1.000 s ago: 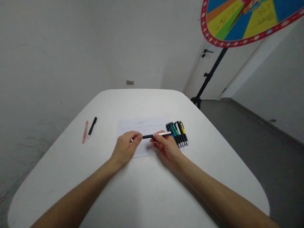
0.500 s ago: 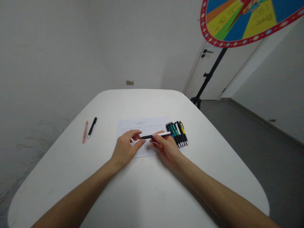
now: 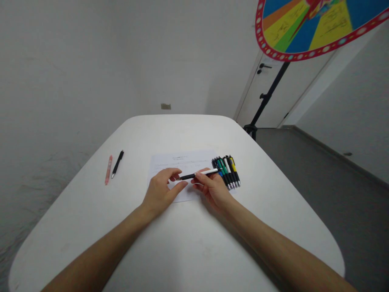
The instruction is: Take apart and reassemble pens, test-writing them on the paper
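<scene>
Between thumb and fingers, my right hand (image 3: 213, 187) grips a pen (image 3: 188, 176) with a white barrel and a black grip section. The pen lies almost level above a printed sheet of paper (image 3: 164, 159), its tip pointing left. That tip reaches the curled fingers of my left hand (image 3: 162, 186); whether they touch it I cannot tell. The left thumb stands apart from the fingers, below the tip. Just beyond my right hand, a row of several pens (image 3: 230, 172) in black, green, white and yellow lies side by side at the paper's right edge.
On the left of the white table (image 3: 194, 243) lie a pink pen (image 3: 108, 170) and a black pen (image 3: 118, 164). A colourful prize wheel (image 3: 306, 32) on a black stand (image 3: 270, 93) rises behind the table's right side, near a door (image 3: 282, 97).
My left thumb has shifted very slightly away from the pen tip. Otherwise the hands and the pens look the same; the view has moved a touch.
</scene>
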`<state>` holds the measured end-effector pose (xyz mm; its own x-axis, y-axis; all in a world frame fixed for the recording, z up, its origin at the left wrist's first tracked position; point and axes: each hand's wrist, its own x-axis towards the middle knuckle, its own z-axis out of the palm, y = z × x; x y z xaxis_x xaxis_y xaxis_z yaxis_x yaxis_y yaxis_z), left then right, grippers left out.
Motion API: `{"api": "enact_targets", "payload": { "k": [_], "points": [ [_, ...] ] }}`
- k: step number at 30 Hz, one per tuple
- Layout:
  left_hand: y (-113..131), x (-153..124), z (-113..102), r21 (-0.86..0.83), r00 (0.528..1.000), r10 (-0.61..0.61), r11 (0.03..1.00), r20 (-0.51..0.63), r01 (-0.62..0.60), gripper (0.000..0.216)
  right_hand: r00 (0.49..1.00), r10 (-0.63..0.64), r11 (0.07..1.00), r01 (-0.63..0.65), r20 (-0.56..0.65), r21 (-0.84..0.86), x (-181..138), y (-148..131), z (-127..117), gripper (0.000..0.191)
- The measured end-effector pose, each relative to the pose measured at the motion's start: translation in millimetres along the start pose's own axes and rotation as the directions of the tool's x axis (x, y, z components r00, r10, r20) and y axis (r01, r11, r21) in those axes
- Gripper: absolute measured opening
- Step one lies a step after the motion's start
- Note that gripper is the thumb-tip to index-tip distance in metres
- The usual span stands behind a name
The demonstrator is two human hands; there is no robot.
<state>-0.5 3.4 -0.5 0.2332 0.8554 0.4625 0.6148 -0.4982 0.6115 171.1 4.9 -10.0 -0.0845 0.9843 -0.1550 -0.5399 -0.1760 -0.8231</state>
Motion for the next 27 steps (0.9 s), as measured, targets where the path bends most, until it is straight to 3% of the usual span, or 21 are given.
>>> {"api": "enact_targets", "payload": {
  "k": [5,13,19,27],
  "points": [
    [0.4,1.0,-0.6,0.072,0.992,-0.016,0.997,0.124,0.007,0.033,1.000,-0.008,1.000,0.008,0.008,-0.010,0.3,1.1,-0.4,0.035],
    [-1.7,-0.7,-1.9,0.141,0.983,0.184,0.974,-0.023,-0.179,0.019,1.000,-0.022,1.000,0.022,0.001,-0.010,0.7,-0.7,-0.6,0.034],
    [-0.9,0.4,-2.6,0.131,0.989,0.113,0.984,0.095,-0.124,0.023,0.998,-0.052,0.998,0.053,0.017,-0.021,0.5,0.3,-1.2,0.032],
    [-2.1,-0.7,0.1,0.145,0.984,0.159,0.975,0.085,-0.171,0.016,0.997,-0.076,0.995,0.074,-0.028,-0.073,2.2,4.1,-1.7,0.036]
  ]
}}
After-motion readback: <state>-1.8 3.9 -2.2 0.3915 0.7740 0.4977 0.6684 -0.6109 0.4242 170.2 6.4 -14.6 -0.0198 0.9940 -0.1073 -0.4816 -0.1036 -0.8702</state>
